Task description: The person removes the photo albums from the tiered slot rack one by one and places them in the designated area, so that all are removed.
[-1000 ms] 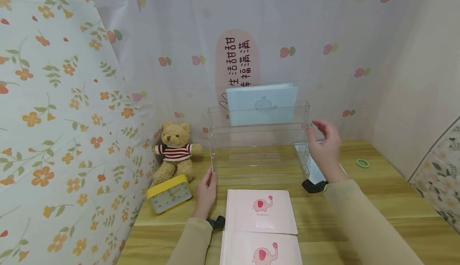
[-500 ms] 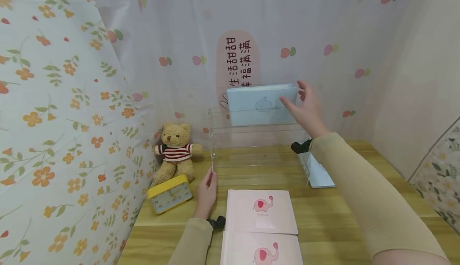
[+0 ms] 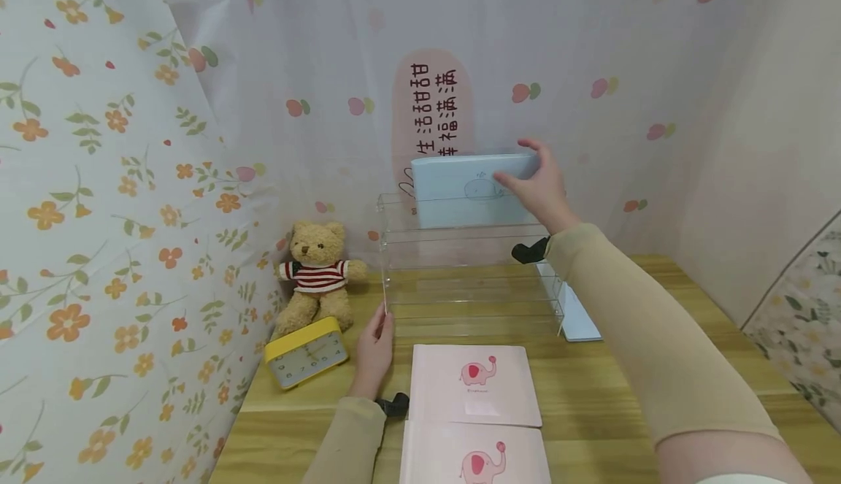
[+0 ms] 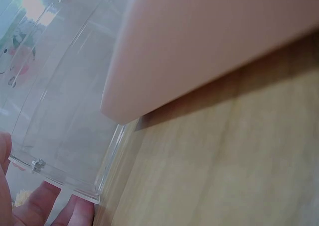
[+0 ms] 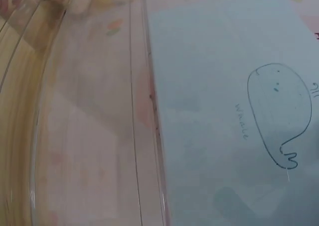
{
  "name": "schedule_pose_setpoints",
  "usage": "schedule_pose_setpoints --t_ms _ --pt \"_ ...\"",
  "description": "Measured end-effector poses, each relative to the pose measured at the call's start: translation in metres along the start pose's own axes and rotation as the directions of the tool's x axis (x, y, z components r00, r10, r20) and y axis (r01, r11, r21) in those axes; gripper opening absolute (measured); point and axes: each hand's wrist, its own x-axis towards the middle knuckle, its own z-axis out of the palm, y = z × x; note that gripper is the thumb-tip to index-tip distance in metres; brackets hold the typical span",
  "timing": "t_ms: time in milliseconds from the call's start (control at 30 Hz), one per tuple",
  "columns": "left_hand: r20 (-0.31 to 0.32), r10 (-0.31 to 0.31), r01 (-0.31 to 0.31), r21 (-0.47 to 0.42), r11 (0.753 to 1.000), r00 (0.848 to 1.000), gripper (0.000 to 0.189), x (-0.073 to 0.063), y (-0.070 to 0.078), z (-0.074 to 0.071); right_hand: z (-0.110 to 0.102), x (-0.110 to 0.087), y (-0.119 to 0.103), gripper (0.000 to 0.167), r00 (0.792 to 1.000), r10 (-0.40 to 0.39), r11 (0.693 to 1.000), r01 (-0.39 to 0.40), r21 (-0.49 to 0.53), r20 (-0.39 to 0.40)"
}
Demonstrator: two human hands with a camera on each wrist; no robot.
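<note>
A clear acrylic rack (image 3: 469, 290) with several tiers stands on the wooden table. On its top tier, a light blue book (image 3: 443, 192) with a whale drawing stands upright, leaning back slightly. My right hand (image 3: 542, 185) grips the book's right end, thumb on the front cover and fingers over the top and behind. The right wrist view shows the whale cover close up, the hand itself out of sight. Low on the rack's left side, my left hand (image 3: 374, 349) holds the side panel; in the left wrist view its fingers (image 4: 37, 203) wrap the clear edge.
Two pink elephant books (image 3: 473, 385) lie before the rack, one nearer the front. A teddy bear (image 3: 317, 276) and a yellow clock (image 3: 306, 352) stand at the left. Another light blue item (image 3: 580, 316) lies right of the rack, partly behind the right arm.
My right hand has moved up and left from beside the rack to the blue book's right end. The book's top gap has narrowed. The left hand has stayed on the rack.
</note>
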Motion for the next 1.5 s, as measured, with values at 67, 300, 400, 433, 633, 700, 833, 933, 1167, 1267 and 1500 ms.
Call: schedule_pose_setpoints --t_ms 67,300,400,433,633,700,833,933,1167,1267,1500 --pt "-0.005 0.008 -0.008 -0.007 1.000 1.000 0.049 0.000 0.000 -0.001 0.000 0.001 -0.002 0.080 1.000 0.004 1.000 -0.004 0.000 0.013" --pt "-0.010 0.021 -0.021 0.013 1.000 1.000 0.049 -0.001 -0.002 0.000 0.001 0.002 -0.008 0.051 0.997 0.069 0.997 -0.070 0.033 0.023" --pt "-0.002 0.020 -0.020 0.016 1.000 1.000 0.049 -0.002 -0.003 0.000 0.002 -0.001 -0.012 0.043 0.998 0.065 0.996 -0.064 0.059 -0.013" --pt "-0.001 0.023 -0.023 0.012 1.000 1.000 0.049 -0.002 -0.002 0.000 0.003 -0.002 -0.014 0.042 0.998 0.052 0.997 -0.050 0.064 -0.030" --pt "-0.009 0.040 -0.040 -0.010 0.999 0.999 0.048 -0.001 -0.001 0.000 0.008 -0.016 -0.028 0.033 0.987 -0.004 0.991 0.025 0.131 -0.161" --pt "-0.010 0.042 -0.042 -0.003 0.999 0.999 0.049 0.000 -0.001 0.000 0.007 -0.022 -0.032 0.030 0.975 -0.024 0.983 0.063 0.172 -0.221" --pt "-0.003 0.054 -0.054 -0.001 0.999 0.999 0.050 0.001 -0.002 0.001 -0.002 -0.034 -0.041 0.029 0.945 -0.076 0.952 0.164 0.258 -0.318" --pt "-0.004 0.045 -0.045 -0.007 0.999 0.999 0.049 0.000 -0.001 0.001 -0.011 -0.045 -0.047 0.030 0.935 -0.086 0.931 0.199 0.307 -0.345" --pt "-0.003 0.044 -0.044 -0.017 0.999 0.999 0.049 0.000 0.000 0.000 -0.031 -0.085 -0.033 0.029 0.955 -0.104 0.938 0.187 0.292 -0.280" --pt "-0.003 0.038 -0.038 -0.007 0.999 0.999 0.049 0.000 -0.002 0.000 -0.039 -0.106 -0.019 0.027 0.975 -0.107 0.959 0.153 0.239 -0.196" --pt "-0.005 0.035 -0.035 0.013 0.999 0.999 0.050 0.001 -0.006 0.001 -0.064 -0.150 0.026 0.028 0.996 -0.085 0.994 0.085 0.069 -0.008"
